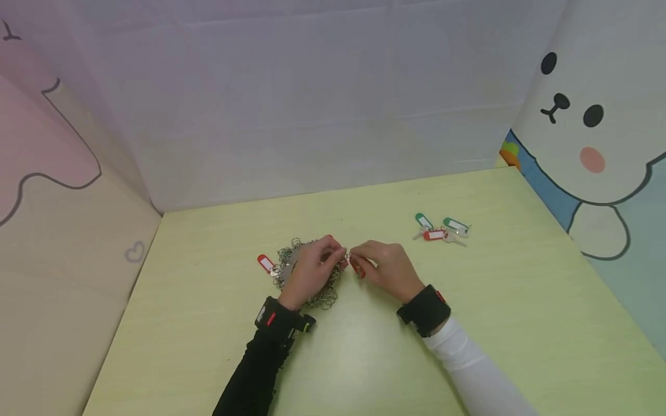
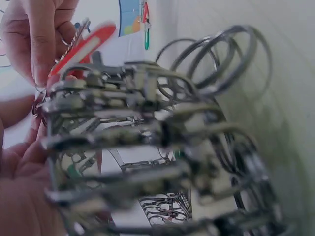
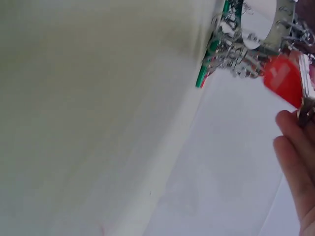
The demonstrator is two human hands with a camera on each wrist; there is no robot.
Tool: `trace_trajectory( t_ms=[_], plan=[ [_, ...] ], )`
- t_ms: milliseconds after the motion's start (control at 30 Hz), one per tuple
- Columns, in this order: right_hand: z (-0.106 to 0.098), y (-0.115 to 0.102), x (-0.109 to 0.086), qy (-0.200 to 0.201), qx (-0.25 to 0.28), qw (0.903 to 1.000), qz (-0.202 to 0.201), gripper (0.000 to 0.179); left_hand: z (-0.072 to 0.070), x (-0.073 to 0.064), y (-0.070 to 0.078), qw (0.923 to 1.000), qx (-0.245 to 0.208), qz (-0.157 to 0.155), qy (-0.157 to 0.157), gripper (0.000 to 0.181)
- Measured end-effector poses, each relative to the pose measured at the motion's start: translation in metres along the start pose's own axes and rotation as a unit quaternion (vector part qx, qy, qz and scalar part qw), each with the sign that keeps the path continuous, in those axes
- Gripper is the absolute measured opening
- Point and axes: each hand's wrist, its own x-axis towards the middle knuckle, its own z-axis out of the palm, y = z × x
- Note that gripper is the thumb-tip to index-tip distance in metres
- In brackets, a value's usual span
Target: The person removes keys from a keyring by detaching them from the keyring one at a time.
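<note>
My left hand (image 1: 308, 268) reaches over a round metal hanger (image 1: 325, 297) ringed with many small metal clips and loops, pinching a small metal clip at its right edge. Just across from it, my right hand (image 1: 387, 267) pinches a key with a red tag (image 1: 358, 268) by its metal ring, fingertips close to the left ones. In the left wrist view the red tag (image 2: 86, 46) tilts up beside the metal clips (image 2: 118, 137). The right wrist view shows the red tag (image 3: 283, 81) above the right fingers (image 3: 295, 152). Another red tag (image 1: 266, 263) lies at the hanger's left side.
To the right on the pale yellow table (image 1: 333, 370) lie keys with a green tag (image 1: 424, 221), a second green tag (image 1: 455, 224) and a red tag (image 1: 435, 235). A pale cloth (image 1: 333, 115) hangs behind the table, with printed cloths at both sides.
</note>
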Motion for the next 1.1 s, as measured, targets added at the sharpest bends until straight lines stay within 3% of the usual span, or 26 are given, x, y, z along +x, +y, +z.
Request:
trace_trajectory(
  t_ms=[67, 167, 267, 400, 500, 600, 767, 900, 1033, 1100],
  plan=[
    [-0.002, 0.000, 0.001, 0.019, -0.010, 0.9997, -0.014, 0.013, 0.000, 0.000, -0.001, 0.9996, -0.017, 0.009, -0.023, 0.020],
    [-0.004, 0.000, 0.002, 0.039, -0.013, 0.9988, -0.026, 0.016, 0.003, -0.001, -0.002, 0.9989, 0.006, 0.038, -0.028, 0.034],
    [-0.003, 0.000, 0.002, 0.057, -0.006, 0.9980, -0.025, 0.017, 0.005, -0.001, -0.003, 0.9940, 0.071, 0.084, 0.004, 0.030],
    [-0.003, 0.000, 0.002, 0.080, 0.001, 0.9968, -0.011, 0.018, 0.006, -0.001, -0.002, 0.9756, 0.145, 0.154, 0.061, 0.022],
    [-0.003, 0.001, 0.002, 0.090, -0.002, 0.9959, -0.003, 0.018, 0.006, 0.000, -0.003, 0.9647, 0.164, 0.186, 0.090, 0.019],
    [-0.004, 0.000, 0.002, 0.095, -0.003, 0.9954, -0.004, 0.017, 0.006, 0.002, -0.006, 0.9641, 0.152, 0.195, 0.096, 0.017],
    [-0.005, -0.003, 0.004, 0.102, 0.001, 0.9948, -0.007, 0.016, 0.004, 0.002, -0.010, 0.9741, 0.084, 0.190, 0.089, 0.018],
    [-0.004, -0.003, 0.003, 0.109, 0.008, 0.9940, -0.003, 0.018, 0.003, 0.001, -0.012, 0.9740, 0.033, 0.205, 0.091, 0.021],
    [-0.003, -0.003, 0.003, 0.121, 0.043, 0.9917, 0.007, 0.021, 0.002, 0.001, -0.010, 0.9690, 0.037, 0.223, 0.099, 0.025],
    [-0.003, -0.004, 0.003, 0.128, 0.062, 0.9897, 0.013, 0.021, 0.003, 0.000, -0.009, 0.9643, 0.069, 0.231, 0.110, 0.027]
  ],
)
